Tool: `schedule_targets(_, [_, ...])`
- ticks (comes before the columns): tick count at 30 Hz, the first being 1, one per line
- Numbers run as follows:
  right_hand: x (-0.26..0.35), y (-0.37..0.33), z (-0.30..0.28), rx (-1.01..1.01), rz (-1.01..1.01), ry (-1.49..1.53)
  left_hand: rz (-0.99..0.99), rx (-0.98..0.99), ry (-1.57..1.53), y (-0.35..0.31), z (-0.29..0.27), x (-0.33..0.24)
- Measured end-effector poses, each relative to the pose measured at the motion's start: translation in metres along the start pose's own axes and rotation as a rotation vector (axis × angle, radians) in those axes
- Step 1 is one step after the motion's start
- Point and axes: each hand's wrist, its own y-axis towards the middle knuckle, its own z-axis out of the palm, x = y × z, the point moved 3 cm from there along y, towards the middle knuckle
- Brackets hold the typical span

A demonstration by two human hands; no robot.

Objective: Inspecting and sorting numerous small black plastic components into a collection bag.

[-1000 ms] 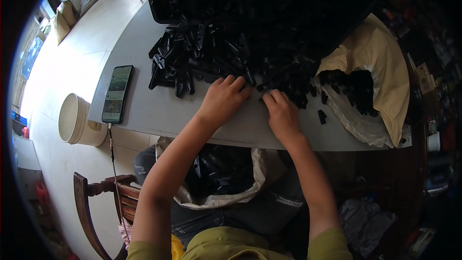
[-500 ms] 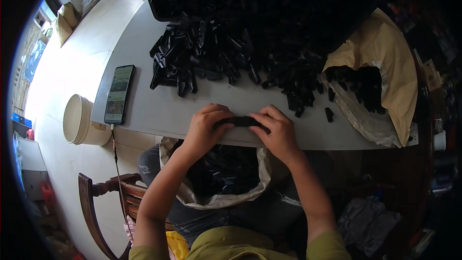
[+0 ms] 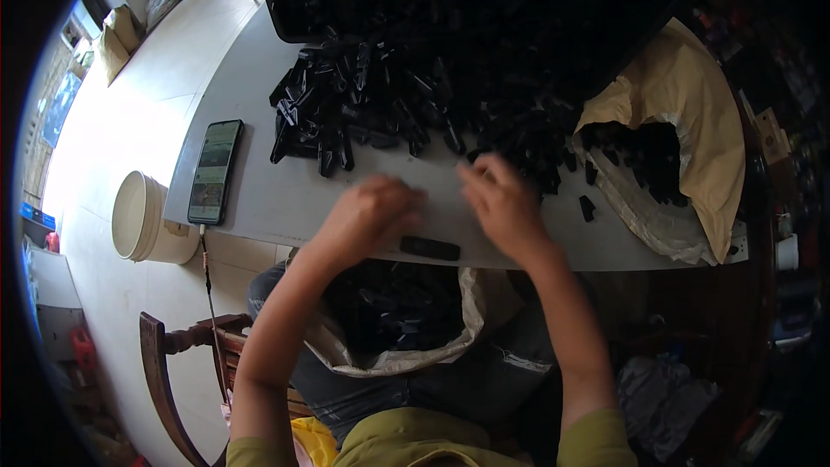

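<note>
A long black plastic piece [image 3: 430, 248] is at the front edge of the grey table [image 3: 285, 195], above the open sack [image 3: 471, 316] on my lap; neither hand touches it. The sack holds many similar black pieces. My left hand [image 3: 367, 216] is over the table to the left of that piece, its fingers smeared by motion. Farther right, my right hand [image 3: 506, 207] reaches toward the near edge of a heap of black parts [image 3: 527, 143], its fingers stretched out and somewhat apart. Another heap of glossy black pieces [image 3: 346, 108] lies at the far left of the table.
A large black container [image 3: 285, 26] stands behind the heaps. To the right, a tan bag [image 3: 713, 138] lies open with small black parts in it, a loose part [image 3: 588, 208] beside it. A phone [image 3: 216, 171] with a cable lies left, near a white bucket [image 3: 143, 216] and wooden chair [image 3: 160, 363].
Both hands have let go of the black piece, which is now lower, at the table's front edge. My right hand has moved forward to the small-part heap; my left hand has shifted slightly.
</note>
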Motion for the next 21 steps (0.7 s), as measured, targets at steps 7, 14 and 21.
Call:
schedule_targets(7, [-0.015, 0.035, -0.002, -0.011, -0.360, -0.691, 0.156, -0.165, 0.758, 0.070, -0.010, 0.004])
schedule_targets(14, [-0.006, -0.025, -0.003, -0.054, 0.084, 0.089, -0.266, -0.222, -0.087, -0.004, -0.004, -0.005])
schedule_targets(21, [0.008, -0.018, 0.006, -0.054, -0.017, 0.282, -0.130, -0.157, -0.048, -0.010, 0.005, -0.003])
